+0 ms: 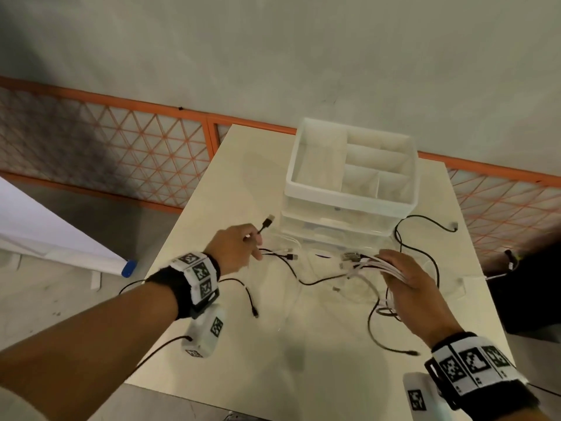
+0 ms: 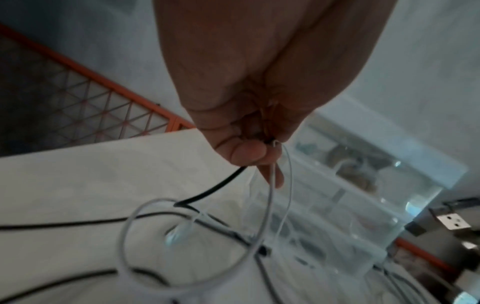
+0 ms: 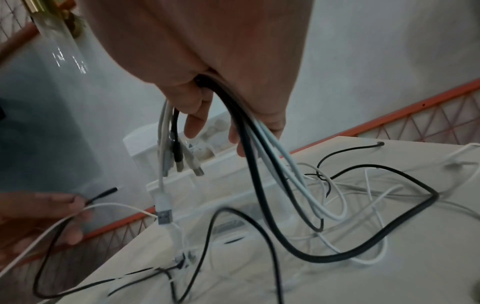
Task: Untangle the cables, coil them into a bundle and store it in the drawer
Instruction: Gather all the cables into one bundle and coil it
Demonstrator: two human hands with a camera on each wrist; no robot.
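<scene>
**Cables, mixed black and white: part gathered, part loose on table**

Item 1. Right hand (image 1: 408, 276), fingers curled round a bunch of cables (image 3: 262, 144). White and black strands run through the fist; several plug ends (image 1: 352, 258) stick out past the fingers toward the left hand, and the long tails hang down to the table (image 1: 303, 344).

Item 2. Left hand (image 1: 235, 249), raised just in front of the drawer unit. It pinches a black cable (image 2: 221, 185) together with a thin white cable (image 2: 270, 195); the black USB plug (image 1: 267, 222) points up past the fingertips. The two hands are apart, linked only by strands that sag between them.

Item 3. Loose cables (image 1: 303, 281) lying in loops across the table, black ones crossing white ones (which strand joins which plug cannot be told).

Item 4. Clear plastic drawer unit (image 1: 337, 229) at the far side of the table, with a white divided tray (image 1: 349, 165) on top. One black cable (image 1: 425, 218) curls beside its right side.

Item 5. Orange mesh fence (image 1: 121, 147) beyond the table.
</scene>
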